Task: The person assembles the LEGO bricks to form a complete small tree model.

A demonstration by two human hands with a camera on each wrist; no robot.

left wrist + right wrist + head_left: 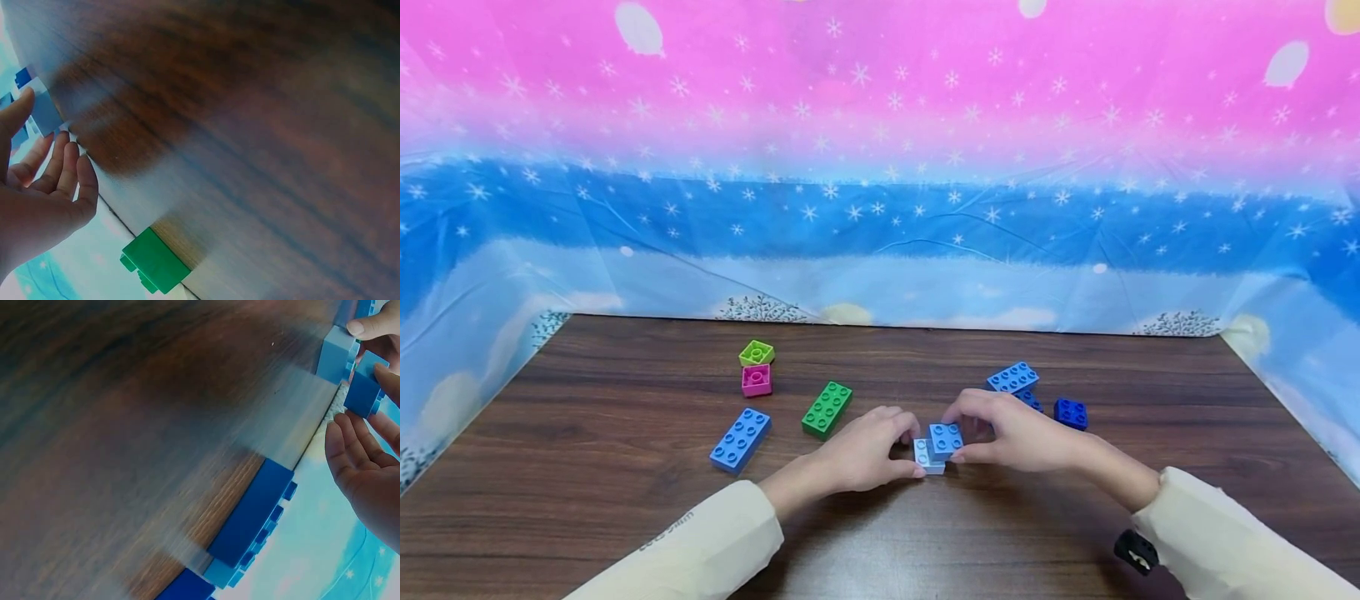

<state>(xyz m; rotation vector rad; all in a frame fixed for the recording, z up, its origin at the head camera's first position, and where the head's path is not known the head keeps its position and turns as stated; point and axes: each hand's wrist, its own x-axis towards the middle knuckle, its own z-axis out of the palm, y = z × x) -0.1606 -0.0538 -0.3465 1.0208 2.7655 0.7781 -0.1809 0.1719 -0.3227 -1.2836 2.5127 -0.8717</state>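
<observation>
My left hand [867, 450] pinches a pale blue brick [921, 455] that rests on the table, thumb at its near side. In my right hand [1017, 432], thumb and fingers pinch a medium blue four-stud brick [945, 440], held over the right part of the pale one. In the right wrist view the blue brick [366, 386] is tilted just above the pale brick [336, 355]; whether they touch I cannot tell. The left wrist view shows the left thumb against the pale brick [45, 111].
Left of my hands lie a green brick [827, 409], a long blue brick [741, 439], a pink brick [757, 380] and a lime brick [756, 353]. Behind the right hand are a light blue brick [1012, 377], a partly hidden dark blue one [1030, 401] and a small dark blue one [1071, 413].
</observation>
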